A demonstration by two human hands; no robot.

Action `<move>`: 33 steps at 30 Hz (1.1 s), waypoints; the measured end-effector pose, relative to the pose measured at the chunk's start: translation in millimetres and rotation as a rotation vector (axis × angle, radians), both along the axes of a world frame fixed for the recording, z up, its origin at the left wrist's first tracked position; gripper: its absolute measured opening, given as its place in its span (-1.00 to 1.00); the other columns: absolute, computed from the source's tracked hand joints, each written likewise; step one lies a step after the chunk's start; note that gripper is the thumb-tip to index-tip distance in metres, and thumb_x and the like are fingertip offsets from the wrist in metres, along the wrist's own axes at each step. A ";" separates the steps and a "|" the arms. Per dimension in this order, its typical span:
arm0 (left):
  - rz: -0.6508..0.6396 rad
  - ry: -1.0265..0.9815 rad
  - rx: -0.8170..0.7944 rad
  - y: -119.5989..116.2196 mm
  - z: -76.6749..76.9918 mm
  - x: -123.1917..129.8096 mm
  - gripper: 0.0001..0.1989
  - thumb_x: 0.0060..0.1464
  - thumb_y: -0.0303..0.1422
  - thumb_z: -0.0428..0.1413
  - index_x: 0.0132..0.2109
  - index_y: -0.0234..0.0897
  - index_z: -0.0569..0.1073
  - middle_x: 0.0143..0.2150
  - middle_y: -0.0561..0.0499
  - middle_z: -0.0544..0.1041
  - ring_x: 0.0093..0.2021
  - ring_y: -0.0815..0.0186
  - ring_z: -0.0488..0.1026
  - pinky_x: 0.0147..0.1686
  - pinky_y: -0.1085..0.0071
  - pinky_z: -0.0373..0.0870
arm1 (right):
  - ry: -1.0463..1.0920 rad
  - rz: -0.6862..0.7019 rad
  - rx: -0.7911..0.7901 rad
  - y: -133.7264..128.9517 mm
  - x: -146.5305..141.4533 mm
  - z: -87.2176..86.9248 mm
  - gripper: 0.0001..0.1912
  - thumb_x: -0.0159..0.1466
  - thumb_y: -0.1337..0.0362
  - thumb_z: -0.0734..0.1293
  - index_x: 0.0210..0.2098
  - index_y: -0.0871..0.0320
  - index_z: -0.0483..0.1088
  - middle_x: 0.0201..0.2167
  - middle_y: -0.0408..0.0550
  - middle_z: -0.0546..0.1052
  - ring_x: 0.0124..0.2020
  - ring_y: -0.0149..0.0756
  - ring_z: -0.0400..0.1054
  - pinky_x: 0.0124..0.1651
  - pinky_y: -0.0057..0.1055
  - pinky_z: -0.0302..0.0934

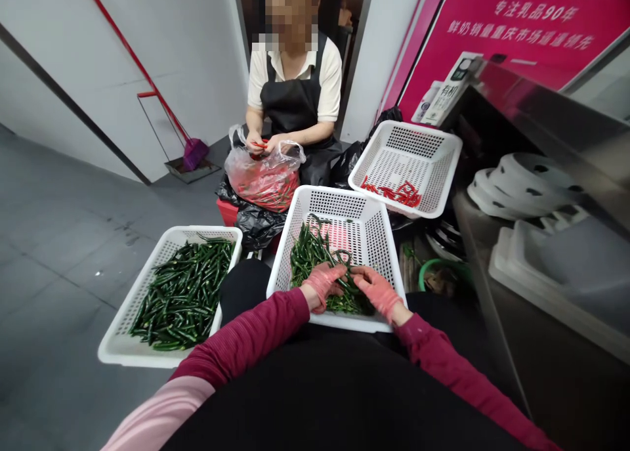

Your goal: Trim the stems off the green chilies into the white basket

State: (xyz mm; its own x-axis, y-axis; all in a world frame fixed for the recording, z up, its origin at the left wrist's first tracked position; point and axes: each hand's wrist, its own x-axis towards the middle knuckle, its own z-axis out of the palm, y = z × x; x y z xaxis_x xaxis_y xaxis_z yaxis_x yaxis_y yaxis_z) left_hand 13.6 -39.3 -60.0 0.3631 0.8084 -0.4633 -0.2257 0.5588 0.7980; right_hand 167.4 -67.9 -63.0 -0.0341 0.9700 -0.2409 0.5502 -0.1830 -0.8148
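A white perforated basket rests on my lap, with green chilies and stems along its left and near part. My left hand, in a thin pinkish glove, is over the chilies, its fingers bent together at the pile; what they pinch is too small to make out. My right hand, gloved alike, faces it from the right, fingertips together at a green chili. A second white basket on the left holds many green chilies.
Opposite sits a person in a dark apron, hands over a plastic bag of red chilies. A white basket at the back right holds red chilies. A metal shelf stands right; a green bowl is below.
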 end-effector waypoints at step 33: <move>-0.446 0.432 0.242 0.3 14.6 -3.2 -0.81 -0.09 -0.31 -0.01 -0.56 -0.30 0.24 -0.71 0.16 0.19 -0.72 0.50 0.08 -0.69 0.50 -0.05 | 0.502 -0.376 -0.044 16.7 -3.2 2.9 -0.72 0.01 0.07 0.29 -0.44 0.12 0.19 -0.73 -0.34 0.20 -0.81 -0.56 -0.02 -0.78 -0.58 -0.15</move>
State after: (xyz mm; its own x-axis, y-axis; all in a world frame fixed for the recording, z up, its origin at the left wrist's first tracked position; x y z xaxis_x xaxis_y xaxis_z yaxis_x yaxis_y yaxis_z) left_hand 10.4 -39.0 -45.4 0.5090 0.7230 -0.4670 0.3541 0.3186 0.8793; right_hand 164.2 -51.2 -60.1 0.1879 0.9272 -0.3241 -0.0057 -0.3289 -0.9443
